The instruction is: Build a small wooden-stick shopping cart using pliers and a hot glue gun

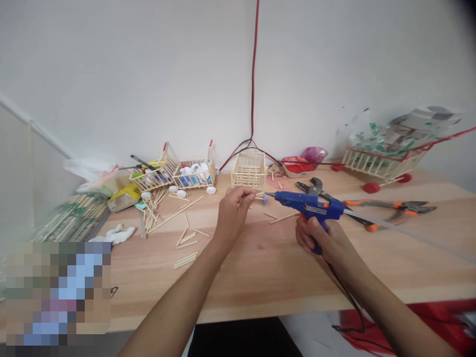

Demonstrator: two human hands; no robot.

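Observation:
My right hand (316, 235) is wrapped round the handle of a blue hot glue gun (310, 205), with a long glue stick (394, 230) coming out of its back end. The gun's nozzle points left and is close to the fingertips of my left hand (238, 203). Those fingers pinch a short wooden stick (259, 194), and its tip is by the nozzle. Whether nozzle and stick touch I cannot tell. Just behind stands a small basket made of wooden sticks (248, 171). Several cut sticks (188, 243) lie on the table left of my left arm.
Two small stick carts (195, 176) with contents stand at the back left. A larger cart (383, 166) with red wheels is at the back right. Pliers (394, 208) and a wrench (315, 187) lie beyond the gun. Bundled sticks (72, 215) lie far left. The gun's cord (345, 292) hangs over the front edge.

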